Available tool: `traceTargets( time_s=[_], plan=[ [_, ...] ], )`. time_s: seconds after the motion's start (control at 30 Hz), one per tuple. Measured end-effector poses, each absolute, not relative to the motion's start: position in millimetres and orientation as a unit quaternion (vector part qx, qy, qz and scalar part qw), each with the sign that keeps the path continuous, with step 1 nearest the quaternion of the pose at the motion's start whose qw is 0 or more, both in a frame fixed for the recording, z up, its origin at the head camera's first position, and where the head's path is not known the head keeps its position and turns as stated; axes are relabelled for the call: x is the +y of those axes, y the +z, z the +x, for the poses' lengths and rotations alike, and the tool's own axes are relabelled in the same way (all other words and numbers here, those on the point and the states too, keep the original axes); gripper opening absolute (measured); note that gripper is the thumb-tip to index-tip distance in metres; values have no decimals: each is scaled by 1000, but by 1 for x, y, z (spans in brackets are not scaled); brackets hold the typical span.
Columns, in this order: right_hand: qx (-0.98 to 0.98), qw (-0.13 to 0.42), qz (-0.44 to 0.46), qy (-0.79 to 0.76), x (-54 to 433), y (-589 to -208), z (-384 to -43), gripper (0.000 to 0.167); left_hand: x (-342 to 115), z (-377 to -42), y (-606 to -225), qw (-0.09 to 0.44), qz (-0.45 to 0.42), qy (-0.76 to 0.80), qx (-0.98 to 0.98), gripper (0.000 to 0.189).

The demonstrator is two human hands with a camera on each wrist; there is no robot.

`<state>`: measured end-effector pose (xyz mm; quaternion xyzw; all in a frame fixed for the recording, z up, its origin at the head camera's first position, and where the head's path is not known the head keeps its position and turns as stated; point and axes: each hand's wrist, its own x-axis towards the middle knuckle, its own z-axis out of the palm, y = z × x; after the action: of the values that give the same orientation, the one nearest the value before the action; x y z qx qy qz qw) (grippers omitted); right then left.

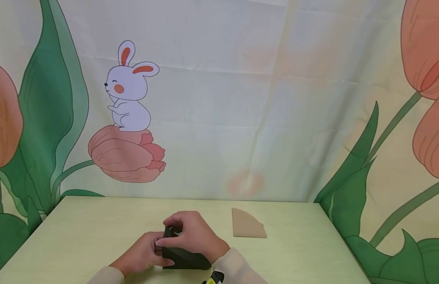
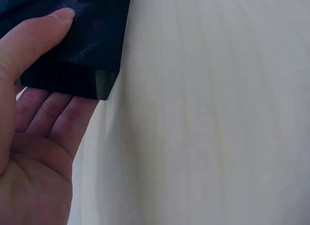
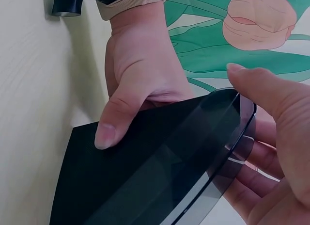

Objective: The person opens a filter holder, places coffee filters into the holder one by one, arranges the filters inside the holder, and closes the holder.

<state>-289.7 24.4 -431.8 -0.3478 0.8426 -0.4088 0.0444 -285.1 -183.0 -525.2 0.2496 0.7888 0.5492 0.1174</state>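
Note:
A black wedge-shaped plastic container (image 1: 187, 258) stands tilted above the near part of the table, between both hands. My left hand (image 1: 144, 250) grips it from the left. In the left wrist view its thumb presses the finely ribbed black face of the container (image 2: 92, 40), with the fingers beneath. From above, my right hand (image 1: 194, 232) holds the upper end of the container. The right wrist view shows that hand's fingers behind a see-through rim (image 3: 247, 116) along the container's curved edge. What the dark container holds, if anything, cannot be made out.
A flat tan wedge-shaped piece (image 1: 247, 225) lies on the pale table (image 1: 297, 252), right of and beyond the hands. Behind the table hangs a cloth backdrop (image 1: 212, 118) printed with a rabbit and tulips. A black and yellow device (image 1: 215, 277) sits at my right wrist.

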Motion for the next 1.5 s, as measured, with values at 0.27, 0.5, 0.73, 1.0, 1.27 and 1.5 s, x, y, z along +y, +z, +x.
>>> traceTargets(
  time_s=[0.27,0.5,0.73,1.0,1.27,1.5],
  plan=[
    [845,46,-346,-406,24,-432,-289,39,-183,-286,-525,127,241,558,784,44],
    [828,42,-333,-450,40,-429,-288,37,-182,-286,-527,145,242,595,753,50],
    [808,24,-332,-487,69,-421,-287,33,-181,-286,-529,154,250,608,737,48],
    [805,28,-306,-508,108,-418,-289,33,-181,-285,-530,160,234,612,738,48],
    [789,23,-306,-532,144,-423,-291,36,-180,-284,-529,161,229,613,738,48],
    [773,44,-297,-559,171,-429,-293,38,-180,-284,-528,161,225,609,743,48]
  ],
)
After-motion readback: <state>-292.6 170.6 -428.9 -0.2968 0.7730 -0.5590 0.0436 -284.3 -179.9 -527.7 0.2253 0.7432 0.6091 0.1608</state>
